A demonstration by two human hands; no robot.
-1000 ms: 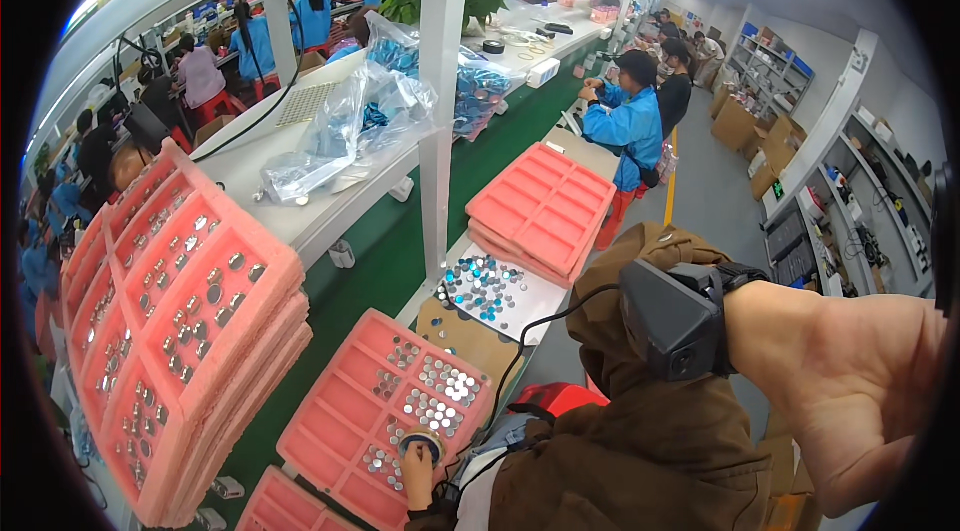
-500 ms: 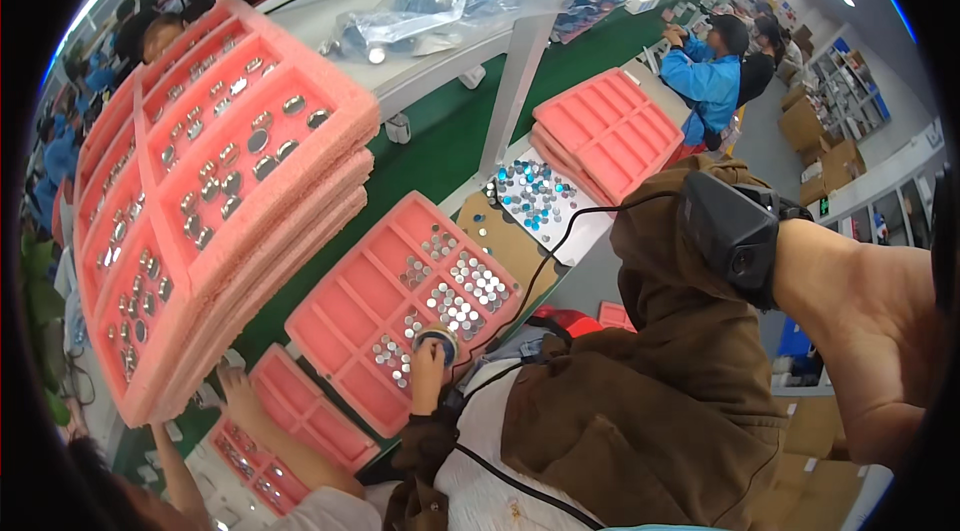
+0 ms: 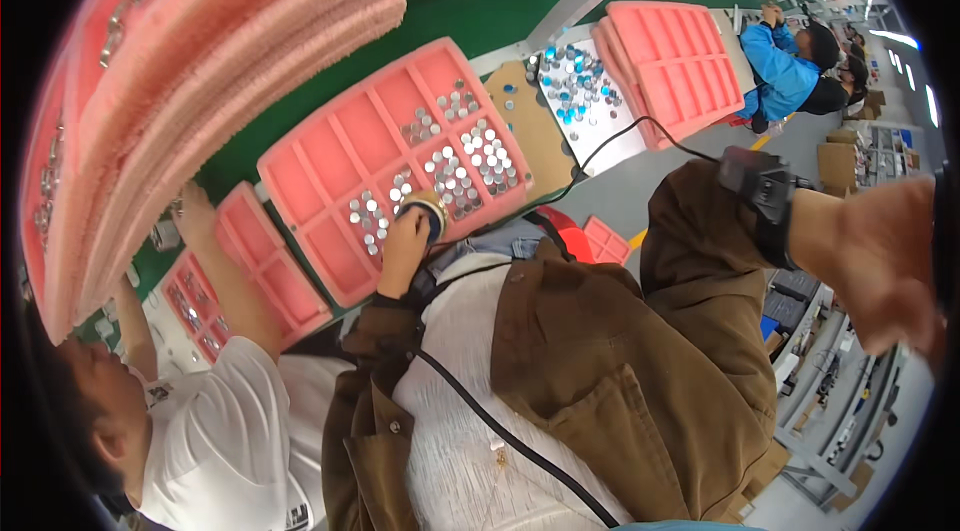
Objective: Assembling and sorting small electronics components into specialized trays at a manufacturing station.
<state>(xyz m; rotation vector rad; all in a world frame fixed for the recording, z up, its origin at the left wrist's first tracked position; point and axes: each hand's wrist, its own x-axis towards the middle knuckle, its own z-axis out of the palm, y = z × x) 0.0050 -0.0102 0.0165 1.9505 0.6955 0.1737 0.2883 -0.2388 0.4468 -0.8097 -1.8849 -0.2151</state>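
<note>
Stack of pink foam trays (image 3: 250,51): largest item, upper left, silver pieces in the top tray. Pink compartment tray (image 3: 320,151): centre, tilted in view; several compartments bare, others holding discs. Second tray stack (image 3: 675,61): beyond it, to the right. Right hand (image 3: 885,241): raised at the right rim, well apart from the tray; blurred, finger posture cannot be told. White sheet (image 3: 605,156): between tray and second stack, strewn with blue and silver pieces. Left hand (image 3: 403,236): over the tray's near side, fingers closed on the edge of a round roll-like object (image 3: 434,213), dark blue with a pale rim; fingertips partly hidden. Object lies at the finger end of this hand, just beside the disc-filled compartments. Silver discs (image 3: 490,156): smallest; loose groups ahead of and on both sides of the object.
</note>
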